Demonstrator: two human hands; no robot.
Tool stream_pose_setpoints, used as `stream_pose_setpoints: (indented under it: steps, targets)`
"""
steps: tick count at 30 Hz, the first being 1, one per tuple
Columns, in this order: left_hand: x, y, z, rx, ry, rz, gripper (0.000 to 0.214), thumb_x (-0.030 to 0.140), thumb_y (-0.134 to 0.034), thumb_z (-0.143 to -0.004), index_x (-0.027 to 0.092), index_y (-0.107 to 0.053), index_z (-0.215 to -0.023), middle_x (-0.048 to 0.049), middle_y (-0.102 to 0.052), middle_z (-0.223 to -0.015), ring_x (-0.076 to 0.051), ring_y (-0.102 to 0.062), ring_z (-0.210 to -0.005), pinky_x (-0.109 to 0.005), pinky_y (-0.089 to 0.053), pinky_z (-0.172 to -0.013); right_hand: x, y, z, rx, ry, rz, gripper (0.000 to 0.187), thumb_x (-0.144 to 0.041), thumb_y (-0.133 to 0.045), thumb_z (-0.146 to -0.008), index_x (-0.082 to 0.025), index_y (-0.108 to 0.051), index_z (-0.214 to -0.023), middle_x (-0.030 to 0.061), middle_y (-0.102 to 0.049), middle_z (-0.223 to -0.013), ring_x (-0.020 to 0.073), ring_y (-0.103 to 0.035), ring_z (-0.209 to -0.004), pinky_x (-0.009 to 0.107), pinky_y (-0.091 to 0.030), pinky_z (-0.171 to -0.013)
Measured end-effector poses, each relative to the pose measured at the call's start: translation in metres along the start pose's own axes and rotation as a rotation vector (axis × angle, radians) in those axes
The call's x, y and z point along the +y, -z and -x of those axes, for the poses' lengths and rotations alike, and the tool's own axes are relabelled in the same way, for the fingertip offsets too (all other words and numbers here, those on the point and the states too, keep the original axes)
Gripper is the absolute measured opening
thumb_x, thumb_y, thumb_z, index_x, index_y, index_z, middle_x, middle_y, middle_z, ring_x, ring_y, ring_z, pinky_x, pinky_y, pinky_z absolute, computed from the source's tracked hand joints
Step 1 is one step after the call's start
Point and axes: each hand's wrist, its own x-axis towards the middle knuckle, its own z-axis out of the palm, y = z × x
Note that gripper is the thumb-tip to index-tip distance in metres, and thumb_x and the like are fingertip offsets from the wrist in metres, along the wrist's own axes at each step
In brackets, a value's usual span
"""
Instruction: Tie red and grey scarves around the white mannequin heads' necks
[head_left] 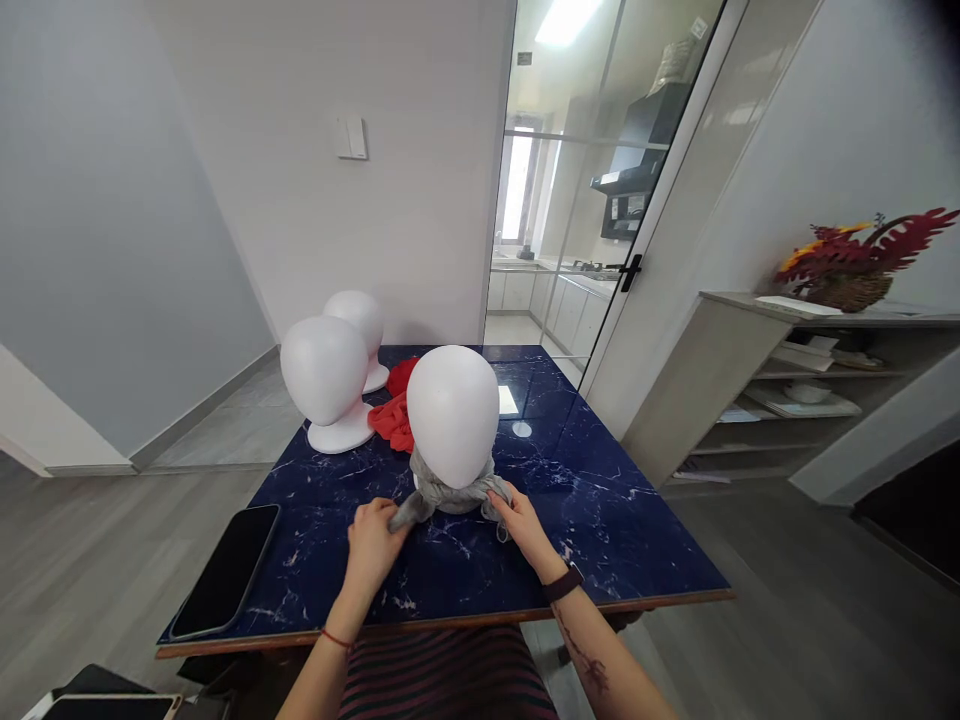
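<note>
A white mannequin head [453, 412] stands near the middle of the dark blue marble table [615, 520]. A grey scarf [442, 492] is wrapped round its neck. My left hand [373, 544] is closed on the scarf's left end. My right hand [519, 522] pinches the scarf's right end beside the base. Both hands rest low over the tabletop just in front of the head.
Two more white mannequin heads [325, 375] [358, 318] stand at the back left, with a red cloth [395, 410] between them and the near head. A black phone [227, 568] lies at the table's left front edge. A shelf with a flower basket [847, 285] is on the right.
</note>
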Motion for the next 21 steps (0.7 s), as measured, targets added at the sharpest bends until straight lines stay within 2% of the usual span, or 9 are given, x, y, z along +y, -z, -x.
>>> stream_pose_setpoints:
  steps: [2,3,6,9,12,14,16,18,21]
  targets:
    - [0.009,-0.017,0.013,-0.106,-0.139,0.241,0.008,0.03,-0.073,-0.058,0.024,-0.069,-0.059,-0.0094,-0.066,-0.097,-0.031,-0.05,-0.099,-0.04,-0.036,-0.09,-0.001,-0.002,0.003,-0.012,-0.03,-0.053,0.043,-0.044,-0.059,-0.078,-0.015,-0.061,-0.11,0.0105,-0.065,-0.107,0.0227,-0.06,-0.097,0.039,-0.044,-0.089]
    - [0.015,-0.027,0.019,-0.157,-0.201,0.31,0.009,0.031,-0.073,-0.059,0.023,-0.068,-0.058,-0.0096,-0.065,-0.104,-0.032,-0.048,-0.105,-0.042,-0.034,-0.094,-0.001,-0.003,0.005,-0.019,-0.039,-0.076,0.046,-0.043,-0.062,-0.076,-0.015,-0.06,-0.113,0.0109,-0.064,-0.109,0.0229,-0.06,-0.098,0.04,-0.044,-0.089]
    - [0.031,-0.048,0.032,-0.209,-0.276,0.362,0.016,0.035,-0.068,-0.067,0.022,-0.067,-0.059,-0.0111,-0.058,-0.117,-0.033,-0.044,-0.116,-0.048,-0.031,-0.1,-0.003,-0.008,0.014,-0.033,-0.045,-0.12,0.053,-0.042,-0.062,-0.076,-0.016,-0.055,-0.122,0.0113,-0.062,-0.116,0.0236,-0.059,-0.104,0.042,-0.042,-0.094]
    - [0.043,-0.052,0.033,-0.202,-0.258,0.35,0.021,0.04,-0.067,-0.068,0.02,-0.067,-0.06,-0.0127,-0.055,-0.119,-0.033,-0.04,-0.121,-0.047,-0.03,-0.103,-0.003,-0.018,0.025,-0.009,-0.048,-0.143,0.053,-0.044,-0.059,-0.079,-0.02,-0.052,-0.126,0.0095,-0.056,-0.126,0.0229,-0.05,-0.119,0.044,-0.033,-0.105]
    - [0.05,-0.041,0.031,-0.35,-0.269,0.409,0.024,0.042,-0.065,-0.07,0.02,-0.069,-0.063,-0.0118,-0.06,-0.111,-0.03,-0.049,-0.111,-0.041,-0.034,-0.1,-0.007,-0.027,0.034,-0.056,-0.069,-0.248,0.051,-0.045,-0.055,-0.082,-0.022,-0.051,-0.126,0.0074,-0.053,-0.13,0.0215,-0.048,-0.121,0.043,-0.032,-0.106]
    - [0.05,-0.032,0.029,-0.504,-0.223,0.512,0.031,0.045,-0.055,-0.078,0.019,-0.07,-0.067,-0.01,-0.065,-0.099,-0.026,-0.058,-0.096,-0.037,-0.039,-0.094,-0.012,-0.03,0.036,-0.098,-0.064,-0.282,0.048,-0.045,-0.053,-0.083,-0.023,-0.052,-0.126,0.0072,-0.057,-0.125,0.0216,-0.053,-0.116,0.042,-0.037,-0.102]
    - [0.045,-0.026,0.027,-0.57,-0.098,0.61,0.044,0.048,-0.042,-0.085,0.018,-0.069,-0.068,-0.0085,-0.068,-0.085,-0.023,-0.061,-0.086,-0.035,-0.042,-0.088,-0.018,-0.028,0.035,-0.087,-0.028,-0.18,0.043,-0.044,-0.055,-0.082,-0.022,-0.058,-0.118,0.0074,-0.06,-0.12,0.0222,-0.055,-0.112,0.04,-0.04,-0.1]
    - [0.036,-0.023,0.024,-0.522,0.051,0.646,0.051,0.052,-0.037,-0.086,0.016,-0.068,-0.069,-0.0086,-0.068,-0.078,-0.023,-0.062,-0.083,-0.032,-0.045,-0.08,-0.022,-0.024,0.036,-0.029,-0.009,0.007,0.035,-0.044,-0.056,-0.08,-0.019,-0.067,-0.102,0.0088,-0.062,-0.114,0.0238,-0.057,-0.106,0.039,-0.042,-0.096]
    - [0.025,-0.025,0.026,-0.442,0.236,0.725,0.041,0.057,-0.053,-0.076,0.017,-0.062,-0.075,-0.0087,-0.067,-0.079,-0.021,-0.063,-0.075,-0.026,-0.045,-0.057,-0.03,-0.017,0.045,0.004,-0.063,0.139,0.034,-0.046,-0.057,-0.079,-0.016,-0.069,-0.089,0.0089,-0.067,-0.096,0.0248,-0.06,-0.092,0.038,-0.046,-0.085]
